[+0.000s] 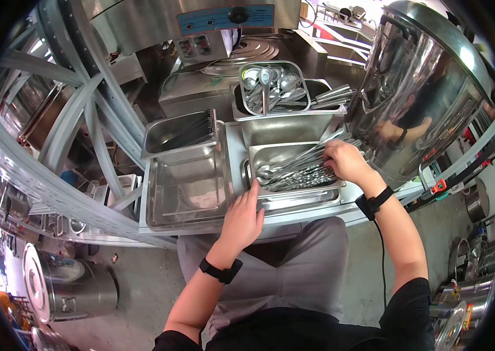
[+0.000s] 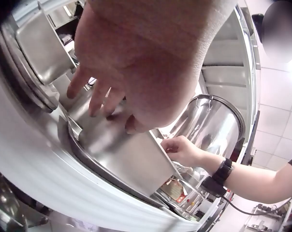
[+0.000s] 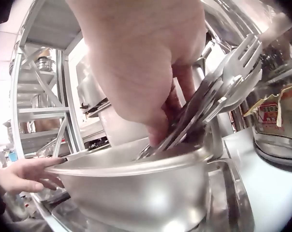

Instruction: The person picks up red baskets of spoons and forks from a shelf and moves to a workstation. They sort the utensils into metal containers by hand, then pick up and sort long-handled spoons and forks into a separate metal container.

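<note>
The left hand (image 1: 242, 219) lay nearest, fingers straight and slightly spread, fingertips resting on the near rim of a steel pan (image 1: 271, 153) of forks on the counter (image 1: 233, 153). Across that pan the right hand (image 1: 345, 161) had its fingers curled around a bundle of forks (image 1: 306, 172), whose tines stuck out past the far rim in the right wrist view. Left of it sat a wide shallow tray (image 1: 168, 202). Farther back stood a pan of spoons (image 1: 272, 86), and a large steel boiler (image 1: 428, 88) rose at the right
</note>
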A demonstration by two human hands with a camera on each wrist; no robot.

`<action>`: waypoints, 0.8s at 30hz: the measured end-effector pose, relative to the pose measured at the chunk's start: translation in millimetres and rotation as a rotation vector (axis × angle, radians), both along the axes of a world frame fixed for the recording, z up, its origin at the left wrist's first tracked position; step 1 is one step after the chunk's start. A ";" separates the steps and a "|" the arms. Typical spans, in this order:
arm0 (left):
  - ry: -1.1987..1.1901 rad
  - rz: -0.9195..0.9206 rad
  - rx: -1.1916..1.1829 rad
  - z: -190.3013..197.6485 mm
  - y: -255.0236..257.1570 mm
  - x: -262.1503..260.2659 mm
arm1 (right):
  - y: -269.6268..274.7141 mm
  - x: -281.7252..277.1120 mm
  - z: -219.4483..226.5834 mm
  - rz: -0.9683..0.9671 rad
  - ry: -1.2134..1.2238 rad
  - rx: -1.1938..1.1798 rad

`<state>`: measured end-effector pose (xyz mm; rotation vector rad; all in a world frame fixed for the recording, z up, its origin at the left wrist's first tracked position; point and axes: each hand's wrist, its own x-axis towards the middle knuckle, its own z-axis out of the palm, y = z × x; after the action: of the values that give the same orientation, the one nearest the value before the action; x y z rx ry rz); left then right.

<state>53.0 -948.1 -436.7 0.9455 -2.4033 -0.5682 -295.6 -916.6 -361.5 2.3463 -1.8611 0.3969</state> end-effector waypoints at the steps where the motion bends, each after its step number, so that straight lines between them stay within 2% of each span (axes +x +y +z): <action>1: 0.001 -0.004 0.000 0.7 0.4 -0.5 | 0.9 0.7 4.3 -0.004 0.001 0.000; 7: 0.045 -0.035 -0.003 0.6 0.1 6.5 | 14.9 2.6 59.6 -0.085 0.073 -0.220; 10: -0.003 0.013 0.079 12.6 2.4 9.1 | 28.8 5.9 84.6 -0.075 -0.063 -0.265; 12: 0.172 0.107 -0.128 14.1 2.9 14.3 | 34.0 17.0 89.8 -0.049 -0.121 -0.257; 13: 0.165 0.130 -0.126 20.9 3.6 17.5 | 35.3 28.5 89.8 -0.020 -0.128 -0.225; 15: 0.269 0.066 -0.417 41.8 2.4 18.7 | 31.5 53.2 79.0 0.090 -0.118 -0.193; 16: 0.290 0.037 -0.448 55.9 2.7 18.4 | 29.6 69.6 71.6 0.150 -0.128 -0.185; 19: 0.151 -0.002 -0.387 70.0 3.0 26.2 | 19.8 122.3 55.8 0.338 -0.211 -0.176; 21: 0.108 0.004 -0.388 61.4 -3.2 40.7 | 10.9 149.8 49.6 0.427 -0.206 -0.209; 23: 0.090 0.083 -0.123 50.8 -7.2 63.3 | -1.4 164.1 42.7 0.470 -0.162 -0.184; 24: 0.191 0.081 -0.273 41.8 -13.7 75.2 | -5.4 169.7 44.7 0.460 -0.177 -0.193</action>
<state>128.2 -961.8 -394.9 0.8261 -2.1917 -0.2770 -125.8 -921.9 -316.8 2.6545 -1.2505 0.8126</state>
